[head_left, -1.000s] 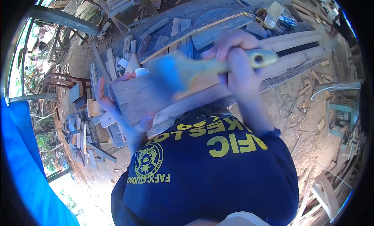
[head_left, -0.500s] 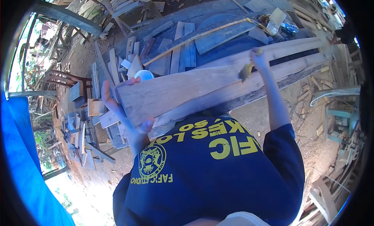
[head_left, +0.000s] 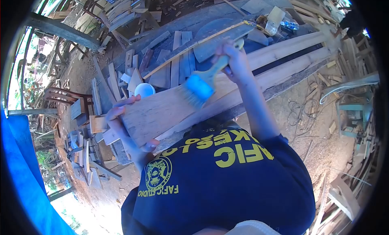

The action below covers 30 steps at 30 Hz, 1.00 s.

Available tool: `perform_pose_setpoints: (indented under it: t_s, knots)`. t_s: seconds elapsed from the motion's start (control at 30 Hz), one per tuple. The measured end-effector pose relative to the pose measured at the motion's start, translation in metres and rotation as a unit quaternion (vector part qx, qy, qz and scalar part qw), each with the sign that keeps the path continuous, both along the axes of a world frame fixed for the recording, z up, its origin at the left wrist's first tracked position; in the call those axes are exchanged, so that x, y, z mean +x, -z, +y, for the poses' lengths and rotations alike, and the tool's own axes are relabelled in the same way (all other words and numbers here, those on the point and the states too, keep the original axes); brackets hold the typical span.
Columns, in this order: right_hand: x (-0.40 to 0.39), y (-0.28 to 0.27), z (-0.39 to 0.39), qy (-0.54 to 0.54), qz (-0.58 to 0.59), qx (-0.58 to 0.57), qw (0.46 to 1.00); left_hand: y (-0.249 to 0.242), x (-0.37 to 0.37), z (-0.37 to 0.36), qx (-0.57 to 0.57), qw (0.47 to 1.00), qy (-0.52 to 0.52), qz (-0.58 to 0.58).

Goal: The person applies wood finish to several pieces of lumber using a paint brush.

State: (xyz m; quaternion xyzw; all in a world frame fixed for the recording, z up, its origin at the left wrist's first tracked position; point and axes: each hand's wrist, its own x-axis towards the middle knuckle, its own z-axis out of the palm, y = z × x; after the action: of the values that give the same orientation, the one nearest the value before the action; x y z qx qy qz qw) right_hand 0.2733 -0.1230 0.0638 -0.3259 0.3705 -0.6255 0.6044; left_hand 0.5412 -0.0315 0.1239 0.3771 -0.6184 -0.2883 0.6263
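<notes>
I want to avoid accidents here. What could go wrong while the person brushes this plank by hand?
1. The left hand grips only the end of the wooden plank, so brush strokes may make it slip or tilt.
2. The white cup stands close beside the plank's edge; a shift could knock it over.
3. The paintbrush in the right hand works near loose boards, so the bristles might pick up debris.

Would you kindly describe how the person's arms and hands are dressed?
Both hands, left and right, are bare, with no gloves. The forearms are uncovered too. The short sleeves belong to a navy T-shirt printed with yellow lettering and a round emblem.
</notes>
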Motion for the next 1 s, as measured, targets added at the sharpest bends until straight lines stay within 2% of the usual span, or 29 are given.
perform_pose_setpoints:
  t_s: [0.07, 0.13, 0.2, 0.27, 0.37, 0.47, 0.53, 0.57, 0.6, 0.67, 0.73, 0.83, 0.9, 0.93, 1.0]
  knots:
    - [-0.049, 0.104, -0.011, 0.047, -0.067, 0.158, 0.984, 0.004, 0.008, 0.005, 0.016, 1.000, 0.008, -0.019]
    - [-0.107, 0.193, -0.006, 0.210, -0.058, 0.265, 0.939, 0.005, 0.016, 0.007, 0.066, 0.997, -0.013, -0.031]
    - [-0.148, 0.216, 0.014, 0.307, 0.007, 0.229, 0.924, 0.008, 0.021, 0.010, 0.054, 0.998, -0.004, -0.041]
    - [-0.175, 0.218, 0.028, 0.359, 0.104, 0.232, 0.898, 0.007, 0.024, 0.010, 0.043, 0.998, 0.001, -0.051]
    - [-0.178, 0.198, 0.055, 0.409, 0.135, 0.167, 0.887, 0.013, 0.036, 0.003, 0.039, 0.996, -0.006, -0.086]
    - [-0.177, 0.201, 0.079, 0.471, 0.081, 0.186, 0.859, 0.034, 0.055, -0.012, 0.001, 0.993, -0.038, -0.114]
    - [-0.168, 0.194, 0.097, 0.463, 0.094, 0.195, 0.859, 0.026, 0.050, -0.016, 0.185, 0.953, -0.216, -0.099]
    - [-0.164, 0.194, 0.103, 0.481, 0.055, 0.192, 0.853, 0.011, 0.037, -0.018, 0.195, 0.941, -0.234, -0.148]
    - [-0.161, 0.194, 0.106, 0.498, 0.016, 0.189, 0.846, -0.003, 0.030, -0.015, 0.196, 0.940, -0.235, -0.149]
    - [-0.158, 0.188, 0.108, 0.506, 0.002, 0.175, 0.844, -0.021, 0.022, -0.009, 0.369, 0.919, -0.141, 0.012]
    - [-0.152, 0.173, 0.105, 0.517, -0.016, 0.160, 0.841, -0.018, 0.029, -0.007, 0.364, 0.925, -0.113, 0.008]
    - [-0.148, 0.141, 0.093, 0.504, 0.045, 0.145, 0.850, -0.021, 0.029, 0.002, 0.338, 0.938, -0.075, 0.003]
    - [-0.148, 0.134, 0.083, 0.457, 0.116, 0.072, 0.879, -0.027, 0.031, 0.007, 0.319, 0.945, -0.071, 0.001]
    - [-0.146, 0.131, 0.077, 0.454, 0.116, 0.074, 0.880, -0.032, 0.037, 0.010, 0.302, 0.952, -0.049, 0.019]
    - [-0.142, 0.128, 0.063, 0.359, 0.236, 0.063, 0.901, -0.039, 0.042, 0.013, 0.287, 0.957, -0.032, 0.036]
